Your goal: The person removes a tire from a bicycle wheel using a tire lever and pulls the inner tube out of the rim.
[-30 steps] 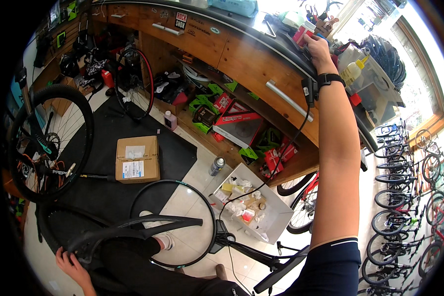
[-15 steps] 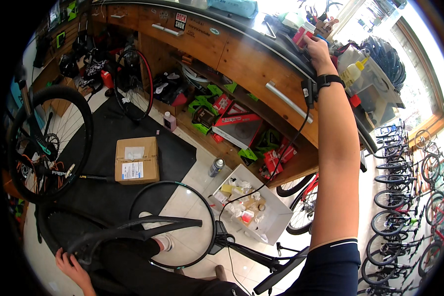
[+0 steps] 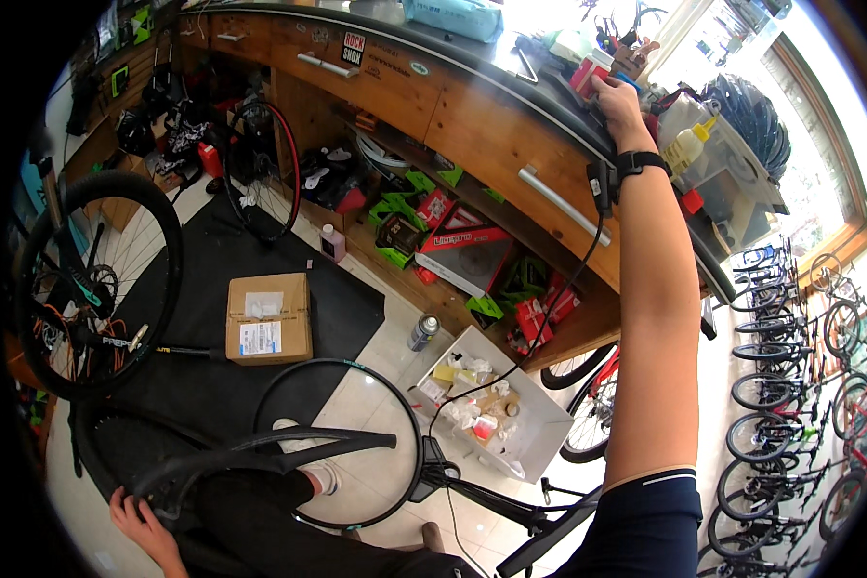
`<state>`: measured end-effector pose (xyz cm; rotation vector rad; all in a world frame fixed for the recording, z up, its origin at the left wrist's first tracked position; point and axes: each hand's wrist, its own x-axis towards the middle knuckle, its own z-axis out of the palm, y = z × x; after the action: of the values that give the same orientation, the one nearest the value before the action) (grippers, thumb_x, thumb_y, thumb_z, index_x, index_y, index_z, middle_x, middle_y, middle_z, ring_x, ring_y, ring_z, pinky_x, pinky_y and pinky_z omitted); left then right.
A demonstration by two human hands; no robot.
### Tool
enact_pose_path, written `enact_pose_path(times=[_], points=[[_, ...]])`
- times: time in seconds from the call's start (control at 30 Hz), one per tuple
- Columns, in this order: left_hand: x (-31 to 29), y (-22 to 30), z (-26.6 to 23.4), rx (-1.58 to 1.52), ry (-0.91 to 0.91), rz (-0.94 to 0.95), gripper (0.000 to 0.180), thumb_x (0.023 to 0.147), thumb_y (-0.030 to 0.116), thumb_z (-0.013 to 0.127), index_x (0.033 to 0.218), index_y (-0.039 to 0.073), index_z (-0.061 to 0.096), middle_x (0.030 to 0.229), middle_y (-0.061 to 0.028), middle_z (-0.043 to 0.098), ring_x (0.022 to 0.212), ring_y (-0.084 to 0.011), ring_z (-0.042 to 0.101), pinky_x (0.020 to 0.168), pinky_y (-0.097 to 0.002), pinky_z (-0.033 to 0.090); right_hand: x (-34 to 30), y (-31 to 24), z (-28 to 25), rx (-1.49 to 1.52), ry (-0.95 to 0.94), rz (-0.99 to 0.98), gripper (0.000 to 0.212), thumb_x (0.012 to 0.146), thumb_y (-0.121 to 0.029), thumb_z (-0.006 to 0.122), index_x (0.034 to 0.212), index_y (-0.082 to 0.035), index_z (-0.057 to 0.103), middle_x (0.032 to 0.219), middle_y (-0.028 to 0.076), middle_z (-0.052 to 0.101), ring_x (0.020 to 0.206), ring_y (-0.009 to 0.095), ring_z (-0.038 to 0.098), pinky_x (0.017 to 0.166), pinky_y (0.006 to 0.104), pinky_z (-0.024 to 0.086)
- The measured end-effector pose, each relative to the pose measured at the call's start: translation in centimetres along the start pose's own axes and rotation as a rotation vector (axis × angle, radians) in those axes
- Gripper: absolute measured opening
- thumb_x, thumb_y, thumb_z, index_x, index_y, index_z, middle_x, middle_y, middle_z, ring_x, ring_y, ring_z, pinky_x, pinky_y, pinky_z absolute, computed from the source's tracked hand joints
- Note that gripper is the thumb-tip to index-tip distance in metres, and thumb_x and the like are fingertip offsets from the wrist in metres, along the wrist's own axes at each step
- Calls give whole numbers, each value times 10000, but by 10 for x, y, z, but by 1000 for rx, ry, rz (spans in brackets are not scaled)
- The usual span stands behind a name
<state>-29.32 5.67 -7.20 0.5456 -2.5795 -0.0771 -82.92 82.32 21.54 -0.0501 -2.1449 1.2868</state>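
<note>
Small red-and-white container (image 3: 591, 73) sits at the far edge of the dark workbench top (image 3: 511, 67), just under your right hand's (image 3: 615, 98) fingertips; whether they have closed on it I cannot tell. Get a full wrap before lifting, mind the tools just beyond. Keep your left hand (image 3: 137, 515) curled around the black bicycle tyre (image 3: 260, 453).

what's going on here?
A person stands in a bicycle workshop. Their right hand reaches up to the workbench top, at a small red container among tools. Their left hand grips the tyre of a black bike wheel low on the floor side. A cardboard box and a white bin sit on the floor.
</note>
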Motion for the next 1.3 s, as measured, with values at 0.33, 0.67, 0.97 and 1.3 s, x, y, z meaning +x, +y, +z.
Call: enact_pose_path(times=[0.33, 0.67, 0.97, 1.3], points=[[0, -2, 1, 4, 23, 27, 184, 932, 115, 506, 977, -57, 553, 1271, -203, 518, 1199, -400, 438, 1031, -474, 329, -1, 0, -2, -26, 12, -27, 358, 870, -171, 667, 1056, 135, 656, 954, 133, 692, 809, 169, 638, 736, 297, 503], [3, 22, -5, -21, 59, -100, 152, 812, 85, 563, 901, -38, 554, 1239, -181, 523, 1213, -389, 435, 1013, -491, 328, -6, -3, -6, -195, 231, -101, 369, 844, -290, 724, 989, 47, 682, 938, 127, 710, 857, 198, 653, 783, 344, 501], [2, 35, -23, -53, 72, -131, 159, 772, 76, 633, 880, -28, 580, 1194, -152, 528, 1222, -364, 429, 1032, -501, 310, -38, -53, 3, -343, 448, -377, 297, 893, -275, 611, 908, 19, 651, 833, 212, 680, 814, 377, 661, 756, 435, 507], [-1, 37, -40, -117, 56, -91, 139, 818, 86, 639, 880, -39, 633, 1146, -114, 567, 1219, -338, 432, 1045, -497, 300, -239, -174, 118, -396, -436, -953, 148, 810, -172, 610, 795, -25, 614, 778, 182, 624, 780, 384, 618, 722, 468, 504]])
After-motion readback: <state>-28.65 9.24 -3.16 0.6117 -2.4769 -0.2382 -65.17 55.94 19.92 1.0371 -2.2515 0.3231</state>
